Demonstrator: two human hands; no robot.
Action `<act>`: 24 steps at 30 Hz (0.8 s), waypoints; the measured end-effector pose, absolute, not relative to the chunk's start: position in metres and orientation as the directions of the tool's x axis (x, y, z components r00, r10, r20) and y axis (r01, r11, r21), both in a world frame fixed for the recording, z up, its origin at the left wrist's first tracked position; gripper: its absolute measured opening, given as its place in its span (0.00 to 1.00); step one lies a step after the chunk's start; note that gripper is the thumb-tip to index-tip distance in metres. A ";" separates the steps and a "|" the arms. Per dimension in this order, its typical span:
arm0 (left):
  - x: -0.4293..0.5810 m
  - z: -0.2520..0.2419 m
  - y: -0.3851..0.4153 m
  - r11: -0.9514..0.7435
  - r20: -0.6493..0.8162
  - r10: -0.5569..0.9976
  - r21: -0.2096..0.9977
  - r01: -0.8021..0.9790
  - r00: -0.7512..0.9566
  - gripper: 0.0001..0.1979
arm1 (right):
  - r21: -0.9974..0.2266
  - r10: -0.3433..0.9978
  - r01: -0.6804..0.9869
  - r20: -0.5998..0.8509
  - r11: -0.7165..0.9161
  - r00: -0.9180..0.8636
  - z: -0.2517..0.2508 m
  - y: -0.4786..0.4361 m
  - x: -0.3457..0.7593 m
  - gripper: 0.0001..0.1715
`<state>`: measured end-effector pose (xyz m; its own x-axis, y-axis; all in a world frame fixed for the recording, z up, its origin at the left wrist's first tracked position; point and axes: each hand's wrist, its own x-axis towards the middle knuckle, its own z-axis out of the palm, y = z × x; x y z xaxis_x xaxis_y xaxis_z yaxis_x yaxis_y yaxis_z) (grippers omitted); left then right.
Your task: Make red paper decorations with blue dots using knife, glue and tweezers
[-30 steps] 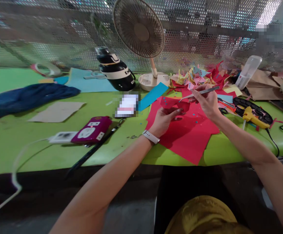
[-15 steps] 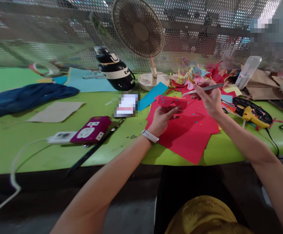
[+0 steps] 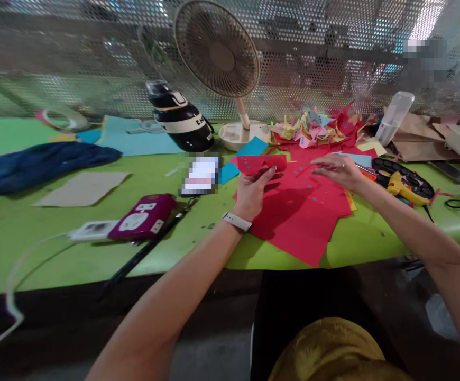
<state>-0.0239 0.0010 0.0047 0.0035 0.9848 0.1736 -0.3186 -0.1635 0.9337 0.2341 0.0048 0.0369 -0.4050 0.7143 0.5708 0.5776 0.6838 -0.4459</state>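
Note:
My left hand (image 3: pixel 251 193) is closed on a folded red paper piece (image 3: pixel 256 164) with small blue dots, its thumb pressed on the near side. The piece is raised a little over large red paper sheets (image 3: pixel 293 227) on the table. Close by on the right, my right hand (image 3: pixel 335 170) hovers above the sheets with its fingers stretched to the left and apart. No tweezers show in it. Tiny blue dots (image 3: pixel 314 199) lie scattered on the red sheets below the hands.
Behind the hands are a fan (image 3: pixel 240 127), a black bottle (image 3: pixel 184 124) and a heap of folded paper pieces (image 3: pixel 313 127). A yellow glue gun (image 3: pixel 406 189) lies at the right by a black round tray (image 3: pixel 420 177). A phone (image 3: pixel 201 174) and a purple power block (image 3: pixel 143 217) are left.
The tweezers that my right hand held are no longer seen in it, and its fingers have spread. My left hand has turned the red paper piece slightly and shifted left in view.

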 end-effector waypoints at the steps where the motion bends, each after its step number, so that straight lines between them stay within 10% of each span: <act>1: -0.024 0.006 0.000 -0.161 0.170 0.985 0.934 -0.319 0.000 0.19 | -0.349 0.700 0.628 0.528 0.696 -0.481 0.031 0.001 0.243 0.16; 5: -0.023 0.006 -0.001 -0.143 0.159 0.987 0.936 -0.320 0.022 0.18 | -0.109 0.685 0.702 0.364 0.704 -0.630 0.014 -0.012 0.275 0.15; 12: -0.023 -0.003 0.005 -0.116 0.144 0.987 0.950 -0.290 0.077 0.19 | -0.046 0.766 0.791 0.291 0.610 -0.573 0.008 -0.032 0.303 0.32; 18: -0.022 -0.005 0.005 -0.163 0.190 0.980 0.941 -0.297 0.063 0.20 | -0.027 0.916 0.986 0.375 0.164 -0.142 0.043 -0.095 0.338 0.25; 24: -0.020 -0.006 0.007 -0.139 0.176 0.979 0.945 -0.297 0.100 0.18 | 0.198 0.959 0.939 0.103 -0.280 0.264 0.050 -0.129 0.378 0.27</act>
